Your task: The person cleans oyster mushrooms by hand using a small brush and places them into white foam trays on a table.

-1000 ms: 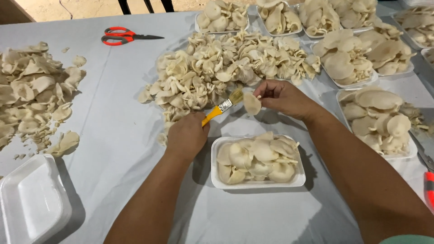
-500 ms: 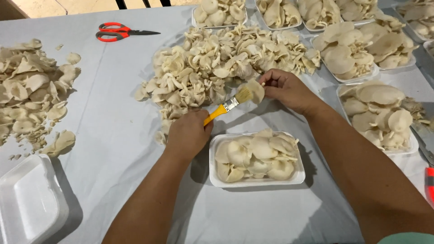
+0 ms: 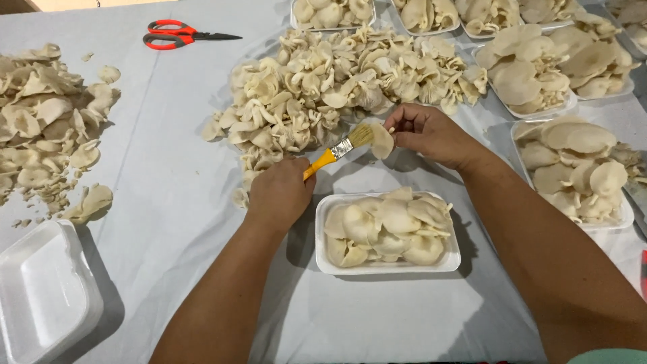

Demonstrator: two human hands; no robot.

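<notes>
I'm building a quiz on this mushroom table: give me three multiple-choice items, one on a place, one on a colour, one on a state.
1. Where do the scissors lie?
A. far edge, left of the middle heap
B. in a tray
C. under the right arm

2. The brush handle is
A. blue
B. yellow-orange
C. black

3. The foam tray nearest the hands is
A. empty
B. upside down
C. filled with mushrooms

Key: 1 A, they lie on the cloth beyond the heap. 2 B, it shows above the left hand. 3 C, pale caps fill it.

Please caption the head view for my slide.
Left hand brushes a mushroom held by the right hand above a filled tray.
</notes>
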